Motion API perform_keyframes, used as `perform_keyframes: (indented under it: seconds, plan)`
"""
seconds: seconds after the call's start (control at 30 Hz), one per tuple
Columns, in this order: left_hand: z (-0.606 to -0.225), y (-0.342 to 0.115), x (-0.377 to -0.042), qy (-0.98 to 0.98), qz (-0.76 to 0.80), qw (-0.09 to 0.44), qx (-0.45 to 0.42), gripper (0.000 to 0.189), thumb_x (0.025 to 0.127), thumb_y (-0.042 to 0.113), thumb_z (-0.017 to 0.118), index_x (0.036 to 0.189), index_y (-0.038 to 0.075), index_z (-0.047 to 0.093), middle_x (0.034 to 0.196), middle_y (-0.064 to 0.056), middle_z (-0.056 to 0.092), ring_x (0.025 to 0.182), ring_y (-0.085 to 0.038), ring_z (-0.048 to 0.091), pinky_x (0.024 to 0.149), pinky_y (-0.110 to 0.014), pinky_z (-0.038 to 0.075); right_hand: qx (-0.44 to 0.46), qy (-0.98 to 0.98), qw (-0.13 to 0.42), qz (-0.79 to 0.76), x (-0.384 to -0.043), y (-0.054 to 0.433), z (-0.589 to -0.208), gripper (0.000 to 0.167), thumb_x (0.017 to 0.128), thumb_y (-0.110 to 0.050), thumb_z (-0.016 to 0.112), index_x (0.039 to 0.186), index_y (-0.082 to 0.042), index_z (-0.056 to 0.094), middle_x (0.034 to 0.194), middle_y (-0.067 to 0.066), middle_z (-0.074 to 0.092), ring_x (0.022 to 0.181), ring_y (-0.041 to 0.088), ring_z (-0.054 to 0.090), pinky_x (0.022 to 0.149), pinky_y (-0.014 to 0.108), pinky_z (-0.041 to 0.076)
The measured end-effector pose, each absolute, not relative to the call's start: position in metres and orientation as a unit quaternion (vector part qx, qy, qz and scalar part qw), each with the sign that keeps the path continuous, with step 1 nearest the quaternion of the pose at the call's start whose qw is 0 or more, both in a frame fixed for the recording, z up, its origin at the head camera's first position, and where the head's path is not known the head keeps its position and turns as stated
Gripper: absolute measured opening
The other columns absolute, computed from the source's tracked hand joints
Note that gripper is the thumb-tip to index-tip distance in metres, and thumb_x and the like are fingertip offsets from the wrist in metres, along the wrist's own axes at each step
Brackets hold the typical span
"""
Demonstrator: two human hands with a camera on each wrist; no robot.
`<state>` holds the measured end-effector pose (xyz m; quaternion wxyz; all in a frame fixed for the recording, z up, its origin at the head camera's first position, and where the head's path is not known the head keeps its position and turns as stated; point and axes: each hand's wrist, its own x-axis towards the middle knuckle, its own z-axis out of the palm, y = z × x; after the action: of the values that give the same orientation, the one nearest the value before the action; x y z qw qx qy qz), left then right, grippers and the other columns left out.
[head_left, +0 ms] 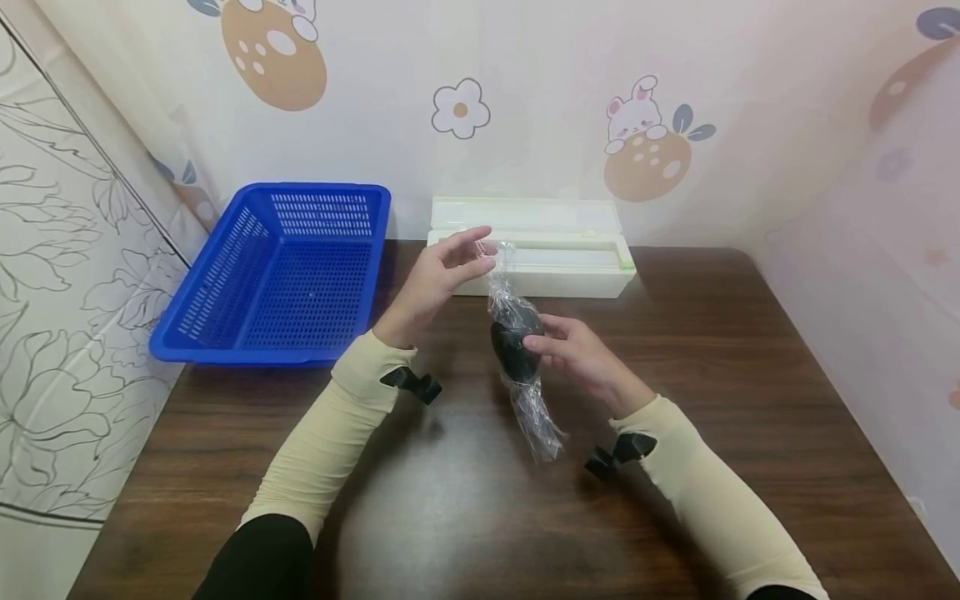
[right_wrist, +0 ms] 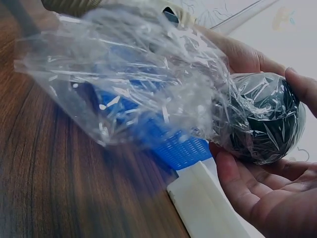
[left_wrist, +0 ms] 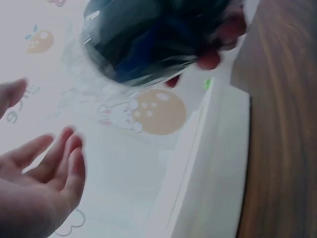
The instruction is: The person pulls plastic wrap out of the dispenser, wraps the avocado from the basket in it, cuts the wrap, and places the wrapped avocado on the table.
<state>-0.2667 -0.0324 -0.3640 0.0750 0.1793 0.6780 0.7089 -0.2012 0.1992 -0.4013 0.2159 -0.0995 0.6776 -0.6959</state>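
Note:
A dark, oval object (head_left: 514,348) is wrapped in clear plastic film, held above the table. My right hand (head_left: 581,357) grips it from the right, thumb on the near side and fingers behind. A loose, crinkled tail of plastic film (head_left: 534,417) hangs toward me, and it looks large in the right wrist view. At the far end, another gathered stretch of film sticks up beside my left hand (head_left: 438,283). The left hand's fingers are extended and spread from the thumb; in the left wrist view they show apart from the dark object (left_wrist: 143,42).
Behind the hands stands a long white box (head_left: 551,279), its lid (head_left: 525,214) raised at the back. A blue perforated basket (head_left: 262,354) sits at the left rear of the brown wooden table (head_left: 720,375). Printed curtains hang along the back and sides.

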Motion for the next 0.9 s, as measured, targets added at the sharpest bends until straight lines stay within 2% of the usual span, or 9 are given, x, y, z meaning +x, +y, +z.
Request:
perform_keyframes:
  seconds: [0.1, 0.17, 0.27, 0.4, 0.57, 0.7, 0.8, 0.9]
  plan:
    - [-0.359, -0.036, -0.268, 0.68, 0.692, 0.112, 0.212, 0.049, 0.091, 0.011, 0.066, 0.138, 0.011, 0.054, 0.131, -0.017, 0.063, 0.122, -0.025, 0.059, 0.105, -0.036, 0.046, -0.107, 0.671, 0.223, -0.698, -0.2, 0.2, -0.401, 0.08, 0.087, -0.019, 0.072, 0.142, 0.019, 0.028, 0.106, -0.006, 0.067, 0.095, 0.007, 0.069, 0.089, 0.025, 0.055]
    - [-0.359, -0.037, -0.269, 0.672, 0.693, 0.136, 0.224, 0.047, 0.092, 0.007, 0.064, 0.138, 0.006, 0.054, 0.129, -0.017, 0.064, 0.124, -0.029, 0.058, 0.105, -0.036, 0.046, -0.115, 0.666, 0.231, -0.7, -0.198, 0.2, -0.401, 0.083, 0.086, -0.021, 0.073, 0.142, 0.019, 0.027, 0.106, -0.007, 0.068, 0.095, 0.007, 0.069, 0.089, 0.024, 0.055]
    - [-0.36, -0.037, -0.271, 0.662, 0.699, 0.15, 0.227, 0.044, 0.091, 0.001, 0.063, 0.134, -0.002, 0.055, 0.117, -0.012, 0.071, 0.118, -0.027, 0.063, 0.103, -0.034, 0.048, -0.125, 0.654, 0.243, -0.705, -0.196, 0.199, -0.4, 0.084, 0.086, -0.02, 0.073, 0.142, 0.02, 0.026, 0.107, -0.007, 0.067, 0.096, 0.007, 0.068, 0.088, 0.024, 0.055]
    - [-0.361, -0.035, -0.272, 0.663, 0.707, 0.126, 0.212, 0.031, 0.089, 0.0, 0.066, 0.119, -0.006, 0.065, 0.097, 0.001, 0.074, 0.097, -0.014, 0.068, 0.091, -0.03, 0.053, -0.132, 0.652, 0.252, -0.703, -0.195, 0.198, -0.4, 0.08, 0.086, -0.016, 0.072, 0.141, 0.021, 0.027, 0.106, -0.008, 0.067, 0.096, 0.006, 0.068, 0.087, 0.023, 0.055]
    - [-0.36, -0.032, -0.272, 0.667, 0.718, 0.1, 0.173, 0.013, 0.086, 0.003, 0.071, 0.098, 0.0, 0.075, 0.092, 0.0, 0.075, 0.085, -0.01, 0.067, 0.079, -0.027, 0.056, -0.148, 0.658, 0.26, -0.691, -0.195, 0.197, -0.402, 0.077, 0.086, -0.018, 0.072, 0.141, 0.019, 0.031, 0.109, -0.007, 0.067, 0.1, 0.007, 0.067, 0.09, 0.025, 0.054]
    - [-0.358, -0.029, -0.272, 0.677, 0.717, 0.095, 0.138, 0.017, 0.085, 0.005, 0.073, 0.099, -0.005, 0.073, 0.086, 0.002, 0.075, 0.076, -0.009, 0.067, 0.073, -0.025, 0.058, -0.172, 0.659, 0.257, -0.685, -0.194, 0.197, -0.403, 0.073, 0.086, -0.019, 0.072, 0.137, 0.019, 0.037, 0.108, -0.005, 0.069, 0.099, 0.009, 0.067, 0.089, 0.027, 0.055]
    - [-0.358, -0.026, -0.271, 0.684, 0.713, 0.092, 0.128, 0.022, 0.085, 0.005, 0.073, 0.101, -0.01, 0.071, 0.082, 0.002, 0.074, 0.071, -0.008, 0.067, 0.07, -0.025, 0.058, -0.191, 0.659, 0.247, -0.684, -0.193, 0.198, -0.403, 0.061, 0.085, -0.017, 0.073, 0.13, 0.017, 0.048, 0.104, -0.005, 0.071, 0.095, 0.009, 0.068, 0.086, 0.027, 0.056]
    - [-0.359, -0.024, -0.271, 0.699, 0.7, 0.091, 0.117, 0.023, 0.085, 0.006, 0.073, 0.102, -0.01, 0.071, 0.08, 0.002, 0.073, 0.068, -0.007, 0.065, 0.067, -0.024, 0.058, -0.21, 0.662, 0.232, -0.681, -0.192, 0.198, -0.403, 0.051, 0.084, -0.013, 0.072, 0.123, 0.016, 0.054, 0.1, -0.006, 0.072, 0.093, 0.009, 0.067, 0.084, 0.025, 0.056]
